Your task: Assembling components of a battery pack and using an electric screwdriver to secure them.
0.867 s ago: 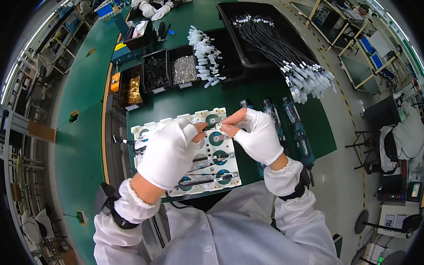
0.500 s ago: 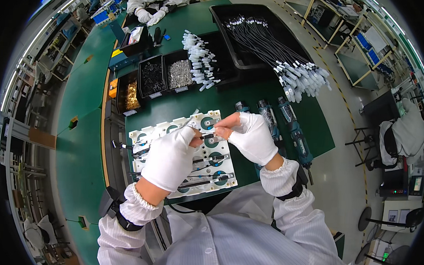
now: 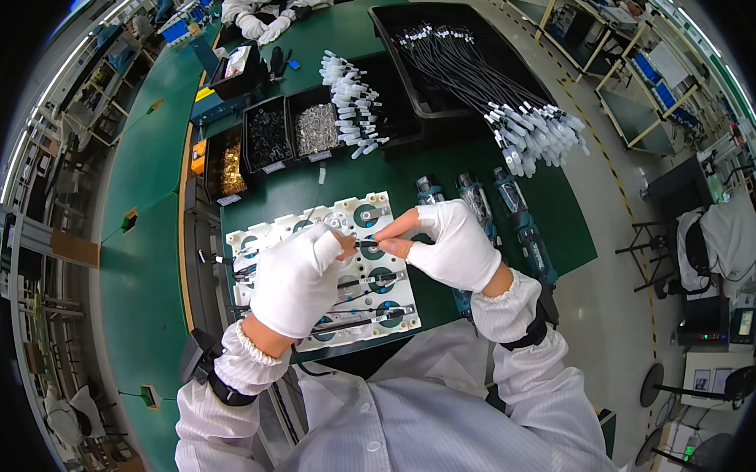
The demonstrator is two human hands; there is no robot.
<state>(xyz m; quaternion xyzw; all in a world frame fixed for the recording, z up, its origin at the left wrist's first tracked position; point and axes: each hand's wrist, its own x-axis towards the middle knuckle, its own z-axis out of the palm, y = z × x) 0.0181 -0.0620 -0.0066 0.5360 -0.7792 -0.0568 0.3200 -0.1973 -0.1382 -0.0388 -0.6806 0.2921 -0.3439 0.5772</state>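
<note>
Cable (image 3: 367,244), one short dark length in view between two gloved hands, sits over the far part of a white plate (image 3: 406,296). The left hand (image 3: 296,279), above the plate's middle, has its grip closed on the cable. The right hand (image 3: 458,248), at the plate's right edge, has thumb and forefinger at the cable's tip; whether that grip pinches or only touches, I cannot tell. Just now these fingertips have come in to meet the cable, so both hands are working at one piece. One pale strip (image 3: 321,175) now shows just beyond the plate, over the bench (image 3: 364,172). Two black cables (image 3: 379,280) cross the plate's near right part. Beyond the plate are three bins: gold parts (image 3: 233,175), black parts (image 3: 267,136) and silver parts (image 3: 316,129). Farther off are one large tray (image 3: 438,115) and two bundles of white-capped cables (image 3: 538,137), too many to count. Right of the plate lie three power drivers (image 3: 526,230). One co-worker (image 3: 265,29) sits far beyond it.
</note>
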